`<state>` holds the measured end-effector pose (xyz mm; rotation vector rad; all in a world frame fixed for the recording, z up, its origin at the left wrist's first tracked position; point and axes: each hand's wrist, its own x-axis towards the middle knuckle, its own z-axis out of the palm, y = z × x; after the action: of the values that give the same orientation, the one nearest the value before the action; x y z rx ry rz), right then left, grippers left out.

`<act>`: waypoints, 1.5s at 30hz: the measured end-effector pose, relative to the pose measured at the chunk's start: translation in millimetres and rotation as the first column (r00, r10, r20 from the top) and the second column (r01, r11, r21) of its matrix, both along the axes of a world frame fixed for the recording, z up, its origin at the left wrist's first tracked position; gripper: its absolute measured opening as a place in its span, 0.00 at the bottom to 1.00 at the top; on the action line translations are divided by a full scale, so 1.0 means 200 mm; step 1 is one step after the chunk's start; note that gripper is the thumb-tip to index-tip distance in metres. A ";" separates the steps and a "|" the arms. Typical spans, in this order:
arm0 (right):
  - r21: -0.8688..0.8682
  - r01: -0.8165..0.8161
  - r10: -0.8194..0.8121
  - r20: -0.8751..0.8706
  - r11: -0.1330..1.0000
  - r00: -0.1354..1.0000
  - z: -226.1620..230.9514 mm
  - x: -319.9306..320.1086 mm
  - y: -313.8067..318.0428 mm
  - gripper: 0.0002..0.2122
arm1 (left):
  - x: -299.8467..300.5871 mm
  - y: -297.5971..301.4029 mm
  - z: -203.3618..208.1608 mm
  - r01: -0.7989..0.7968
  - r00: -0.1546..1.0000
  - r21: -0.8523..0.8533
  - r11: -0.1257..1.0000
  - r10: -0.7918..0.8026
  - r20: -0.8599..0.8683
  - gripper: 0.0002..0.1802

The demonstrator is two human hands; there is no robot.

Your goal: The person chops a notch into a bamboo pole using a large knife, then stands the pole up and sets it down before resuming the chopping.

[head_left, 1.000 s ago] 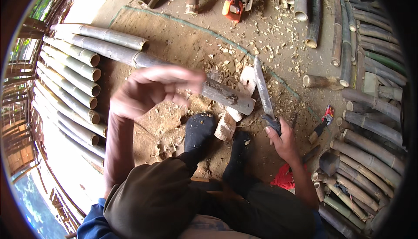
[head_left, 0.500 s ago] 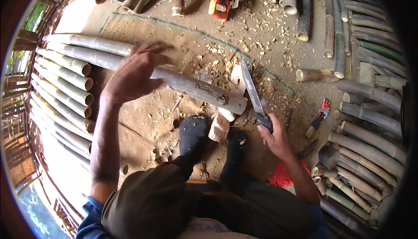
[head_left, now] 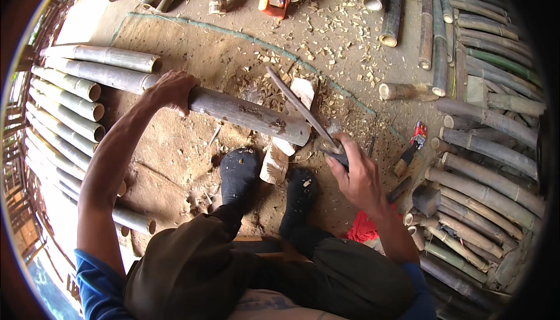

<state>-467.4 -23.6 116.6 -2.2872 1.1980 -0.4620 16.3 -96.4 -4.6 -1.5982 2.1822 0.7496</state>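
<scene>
My left hand (head_left: 172,91) is wrapped over the top of a long bamboo pole (head_left: 245,114), which slants from the far left toward the middle. The pole's near end rests on a pale wood block (head_left: 274,165) on the ground in front of my feet. In my right hand (head_left: 357,171) is a machete (head_left: 300,107), gripped by its dark handle. Its blade points up and to the left, just beyond the pole's end; whether it touches the pole I cannot tell.
Cut bamboo poles (head_left: 70,101) lie in a row at the left, with more stacked (head_left: 496,186) at the right. An orange-handled saw (head_left: 274,2) is at the back. Wood chips (head_left: 344,51) cover the ground. Red cord (head_left: 364,226) and a tool with a red part (head_left: 411,148) lie right.
My left hand has come down onto the pole and closed round it. My right hand has turned the machete, its blade now leaning further left. The whole view has shifted slightly.
</scene>
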 end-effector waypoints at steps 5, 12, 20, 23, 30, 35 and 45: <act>0.072 0.009 0.016 -0.327 0.997 0.945 -0.22 -0.09 -0.03 0.16 | -0.03 -0.01 0.01 -0.002 1.000 -0.028 1.000 0.002 -0.014 0.29; 0.097 -0.016 0.010 0.067 0.995 0.998 0.11 0.11 -0.04 0.14 | -0.01 0.04 0.02 -0.041 0.999 -0.031 0.999 0.040 -0.018 0.28; 0.198 -0.001 0.081 -0.397 0.980 0.914 -0.16 0.02 -0.10 0.14 | -0.03 0.07 0.03 -0.086 0.996 -0.136 0.987 0.082 -0.035 0.29; -0.020 -0.061 0.060 -0.057 0.998 0.997 0.10 0.16 -0.06 0.14 | -0.05 0.10 0.03 -0.100 0.995 -0.142 0.985 0.099 -0.018 0.31; 0.088 -0.050 0.089 -0.523 0.995 0.848 -0.24 -0.04 -0.09 0.15 | -0.01 0.14 -0.15 -0.146 0.987 -0.326 0.934 0.113 -0.117 0.31; -0.076 -0.069 0.064 -0.064 0.995 0.996 0.11 0.17 -0.04 0.16 | -0.01 0.18 -0.10 -0.143 0.986 -0.319 0.937 0.107 -0.126 0.28; -0.030 -0.046 0.037 -0.260 0.998 0.965 0.07 0.16 -0.07 0.14 | -0.02 0.12 -0.08 -0.118 0.992 -0.332 0.936 0.093 -0.089 0.27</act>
<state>-434.9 -38.0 130.0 -2.4558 1.2691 -0.1713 12.4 -72.8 -21.4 -1.8916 2.3935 0.4863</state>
